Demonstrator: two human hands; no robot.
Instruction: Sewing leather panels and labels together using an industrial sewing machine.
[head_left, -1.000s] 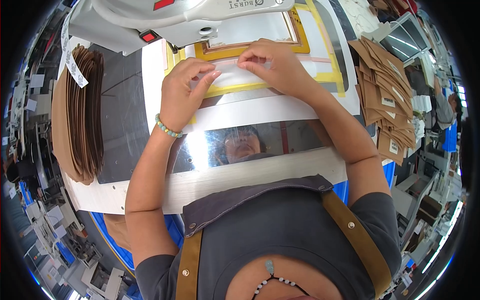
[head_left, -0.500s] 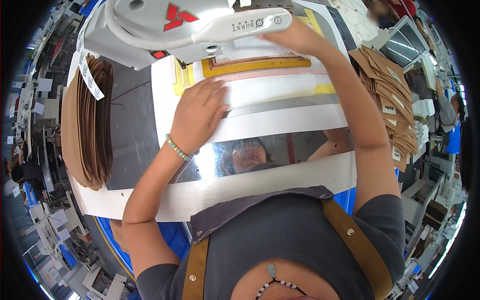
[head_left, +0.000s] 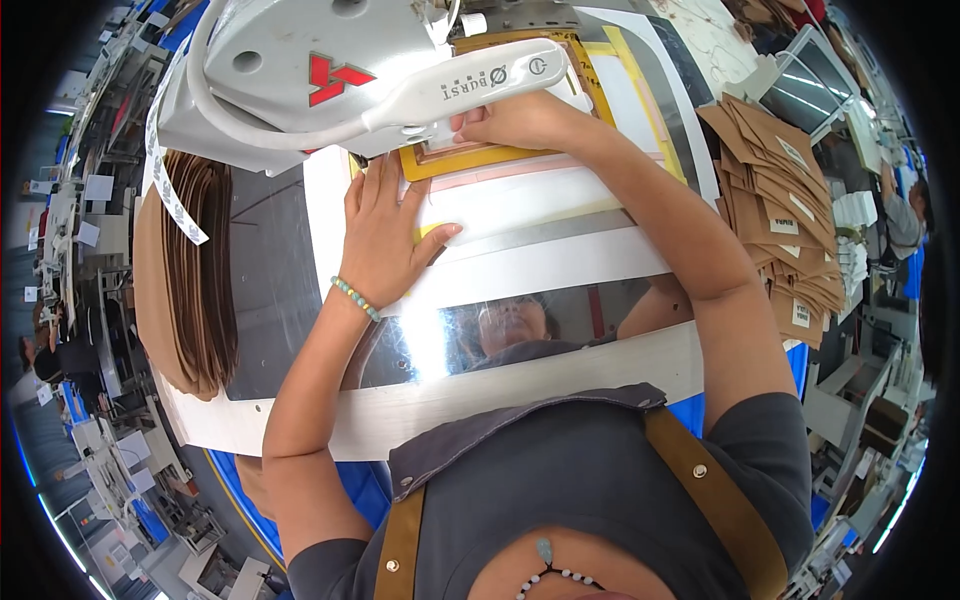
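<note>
Yellow frame (head_left: 470, 160) under right hand (head_left: 515, 120), beside left hand (head_left: 385, 235)

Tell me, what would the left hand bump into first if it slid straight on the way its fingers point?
Probably the yellow frame just past the left hand, with the grey machine above it, though depth is hard to judge.

Sewing factory, industrial machine (head_left: 300, 80) (stacked cut pieces (head_left: 185, 270))

- The left hand (head_left: 385, 235) lies flat, fingers spread, on a white sheet (head_left: 520, 200) on the bench (head_left: 520, 400).
- The right hand (head_left: 510, 118) presses a yellow frame (head_left: 470, 160) under the grey machine head (head_left: 300, 75).
- Brown paper stacks (head_left: 190, 270) lie at the left and brown envelopes (head_left: 790, 220) at the right.
</note>
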